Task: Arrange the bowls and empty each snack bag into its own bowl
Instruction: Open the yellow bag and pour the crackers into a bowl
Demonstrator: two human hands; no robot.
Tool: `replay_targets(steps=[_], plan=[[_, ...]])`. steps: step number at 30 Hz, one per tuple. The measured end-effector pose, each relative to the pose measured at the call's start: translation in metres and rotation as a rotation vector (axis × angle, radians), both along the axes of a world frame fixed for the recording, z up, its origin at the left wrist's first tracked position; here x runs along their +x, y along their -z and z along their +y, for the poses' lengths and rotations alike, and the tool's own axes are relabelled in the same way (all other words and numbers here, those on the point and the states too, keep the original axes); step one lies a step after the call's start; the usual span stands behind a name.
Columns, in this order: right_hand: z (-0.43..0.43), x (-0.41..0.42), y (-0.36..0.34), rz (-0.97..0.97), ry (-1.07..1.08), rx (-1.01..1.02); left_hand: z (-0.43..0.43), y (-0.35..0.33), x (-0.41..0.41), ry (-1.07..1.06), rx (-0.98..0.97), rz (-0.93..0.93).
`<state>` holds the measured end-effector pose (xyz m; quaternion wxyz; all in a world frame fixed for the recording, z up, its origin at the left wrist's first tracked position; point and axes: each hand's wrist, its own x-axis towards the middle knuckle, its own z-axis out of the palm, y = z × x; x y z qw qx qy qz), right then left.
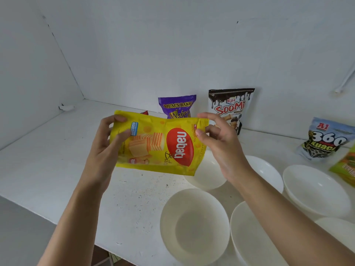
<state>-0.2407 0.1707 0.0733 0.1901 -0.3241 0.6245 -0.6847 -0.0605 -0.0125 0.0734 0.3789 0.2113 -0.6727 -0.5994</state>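
A yellow Nabati wafer bag (159, 144) is held sideways in the air above the white counter. My left hand (107, 144) grips its left end. My right hand (221, 143) pinches its right end, thumb on the front. Several empty white bowls stand below and to the right: one near the front (194, 225), one under my right forearm (247, 239), one behind the bag (207, 173), one farther right (315, 191). Against the back wall stand a purple Mum's Bake wafer bag (177, 106) and a Soomi bag (230, 106).
A 360 Kuaci seed bag (324, 139) leans at the right, with a green and orange bag (345, 166) cut by the frame edge. A small red packet corner (145, 112) peeks behind the yellow bag. The white counter (57, 150) meets walls at the left and back.
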Motion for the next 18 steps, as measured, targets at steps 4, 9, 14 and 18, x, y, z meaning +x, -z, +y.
replay_targets(steps=[4,9,14,18], plan=[[0.013,0.012,0.005,0.03,0.013,0.011,0.002,-0.004,0.011,0.001,-0.069,-0.024],[0.022,0.024,0.013,-0.201,-0.085,-0.05,0.008,-0.002,0.024,-0.011,-0.079,-0.071],[0.024,0.036,0.023,-0.341,-0.128,-0.053,0.013,-0.006,0.036,-0.013,-0.102,-0.121],[0.032,0.049,0.035,-0.368,-0.105,-0.045,0.018,-0.005,0.047,0.012,-0.109,-0.189]])
